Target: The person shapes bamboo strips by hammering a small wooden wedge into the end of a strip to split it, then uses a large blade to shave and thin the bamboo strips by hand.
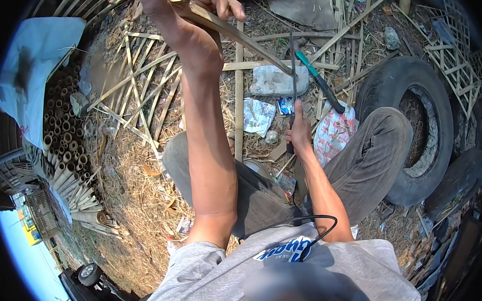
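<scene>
My left hand (169,23) is raised at the top, partly cut off by the picture's edge. It is closed on a split bamboo piece (240,37), which slants down to the right. Fingers show beyond the bamboo; whether they are my left hand's I cannot tell. My right hand (300,130) is wrapped round the dark handle of a long, narrow knife (294,66), its blade pointing away from me. The bamboo's lower end meets or overlaps the blade. Behind them a pale stone block (270,82) lies on the ground, with a hammer (321,83) with a green and black handle beside it.
A large tyre (377,89) lies right of my knee. Bamboo strips (139,85) criss-cross the straw-covered ground, and bamboo tubes (65,132) are stacked at left. A red-and-white plastic bag (335,132) and a crumpled packet (258,117) lie ahead of my legs.
</scene>
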Motion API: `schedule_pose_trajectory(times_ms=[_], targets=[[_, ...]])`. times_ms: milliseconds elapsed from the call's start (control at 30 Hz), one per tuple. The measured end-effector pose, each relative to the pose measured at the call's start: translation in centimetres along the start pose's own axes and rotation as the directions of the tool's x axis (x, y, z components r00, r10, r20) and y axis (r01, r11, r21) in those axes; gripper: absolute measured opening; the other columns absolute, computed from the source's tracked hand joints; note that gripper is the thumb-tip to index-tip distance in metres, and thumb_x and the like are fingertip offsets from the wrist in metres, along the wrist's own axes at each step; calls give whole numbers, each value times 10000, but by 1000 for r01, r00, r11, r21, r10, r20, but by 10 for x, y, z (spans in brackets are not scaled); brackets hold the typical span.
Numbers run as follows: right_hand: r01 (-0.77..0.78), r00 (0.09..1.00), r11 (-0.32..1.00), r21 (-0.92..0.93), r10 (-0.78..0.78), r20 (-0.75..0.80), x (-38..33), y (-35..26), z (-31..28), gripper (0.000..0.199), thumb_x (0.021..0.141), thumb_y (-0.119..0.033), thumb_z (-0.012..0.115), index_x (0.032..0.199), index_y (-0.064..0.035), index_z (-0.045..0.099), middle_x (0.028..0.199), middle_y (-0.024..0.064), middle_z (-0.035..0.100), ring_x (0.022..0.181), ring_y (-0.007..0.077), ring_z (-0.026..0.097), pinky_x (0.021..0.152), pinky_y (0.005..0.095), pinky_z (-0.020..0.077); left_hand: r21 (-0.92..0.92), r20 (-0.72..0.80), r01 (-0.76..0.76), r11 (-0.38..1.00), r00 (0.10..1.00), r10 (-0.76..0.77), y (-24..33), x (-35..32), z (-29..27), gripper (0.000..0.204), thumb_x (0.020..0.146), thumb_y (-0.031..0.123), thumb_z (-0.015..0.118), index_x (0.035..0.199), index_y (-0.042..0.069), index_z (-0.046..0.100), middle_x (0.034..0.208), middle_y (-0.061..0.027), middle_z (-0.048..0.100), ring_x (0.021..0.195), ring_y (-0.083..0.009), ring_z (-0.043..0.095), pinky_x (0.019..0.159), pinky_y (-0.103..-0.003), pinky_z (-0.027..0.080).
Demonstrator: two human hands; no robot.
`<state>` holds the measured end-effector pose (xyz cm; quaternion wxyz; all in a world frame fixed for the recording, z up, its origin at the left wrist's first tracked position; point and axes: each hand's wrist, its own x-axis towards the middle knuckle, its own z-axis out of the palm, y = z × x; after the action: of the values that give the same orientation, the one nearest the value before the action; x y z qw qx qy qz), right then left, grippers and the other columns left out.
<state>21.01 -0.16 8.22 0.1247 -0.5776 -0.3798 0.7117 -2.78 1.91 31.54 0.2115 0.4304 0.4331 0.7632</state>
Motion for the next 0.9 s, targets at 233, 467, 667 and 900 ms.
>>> schedule_pose_trajectory(times_ms=[233,467,667,900], targets=[[-24,999,978,208,19,27,-10,-30,-8,747,937,-802,431,598,-137,422,485,-52,348,376,87,345,370,257,264,174,-565,98,980,825,18,-75,-35,24,838,898,867,270,1105,68,415,763,-63,534,568,-136,523,548,-291,474],[240,969,925,295,-245,-21,-39,-83,-29,724,937,-792,448,649,-129,426,548,-35,353,412,87,351,382,245,266,442,-277,323,837,937,-215,-54,14,10,761,971,795,275,757,84,442,548,38,340,441,-93,362,447,-293,411],[279,960,911,305,-276,-54,-32,-71,-19,755,934,-805,432,633,-112,445,514,-19,375,406,107,367,387,272,282,767,-87,556,321,585,-806,-99,36,-14,772,967,804,312,695,90,423,540,40,339,446,-104,369,461,-325,408],[188,982,947,259,-178,-63,-23,-24,8,734,941,-789,449,625,-126,449,486,-24,382,380,112,395,385,287,314,961,-270,97,-258,143,-952,-147,-23,-28,752,989,750,320,788,59,538,599,-26,440,505,-150,414,479,-361,365]])
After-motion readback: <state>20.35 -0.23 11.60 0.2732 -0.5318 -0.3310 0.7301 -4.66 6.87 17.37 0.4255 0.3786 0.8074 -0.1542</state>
